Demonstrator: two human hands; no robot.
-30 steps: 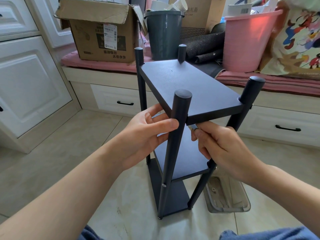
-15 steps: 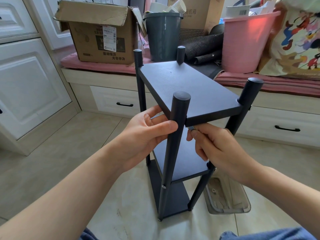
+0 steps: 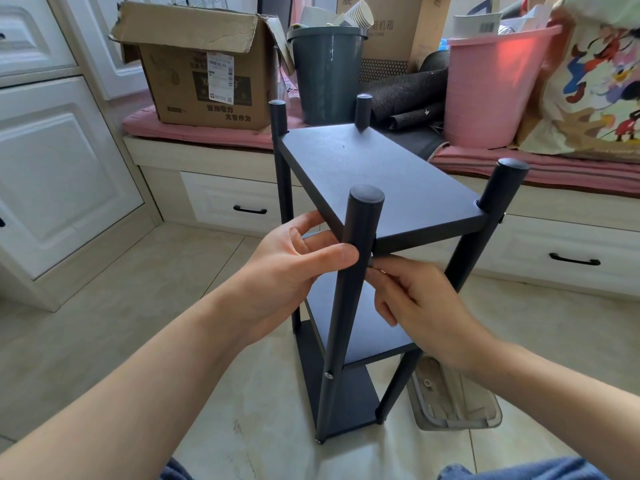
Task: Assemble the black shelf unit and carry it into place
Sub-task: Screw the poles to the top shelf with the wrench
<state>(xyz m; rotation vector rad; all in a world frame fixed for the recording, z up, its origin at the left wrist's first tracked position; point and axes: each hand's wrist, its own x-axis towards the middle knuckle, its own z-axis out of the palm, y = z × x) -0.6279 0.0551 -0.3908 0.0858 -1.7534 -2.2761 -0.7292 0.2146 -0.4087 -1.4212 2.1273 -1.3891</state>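
Upright on the floor at 12 o'clock I see the shelf (image 3: pixel 374 174): matte black, three boards, four round posts. My left hand (image 3: pixel 291 268) grips the near post (image 3: pixel 349 289); my right hand (image 3: pixel 412 303) pinches something tiny beside it.

on the open brown cardboard box (image 3: pixel 204 77) at left: a white shipping label (image 3: pixel 220 77) with barcodes, print too small to read; below it a dark panel with pale letters, perhaps starting "ya"; under that two lines of dark chinese characters, not clearly legible. on the tall cardboard carton (image 3: pixel 391 27) behind the grey bin: "aoc" near the top edge and the characters "机箱" beside the paper cups. on a white package (image 3: pixel 479 24) above the pink tub: a small barcode, digits unreadable.
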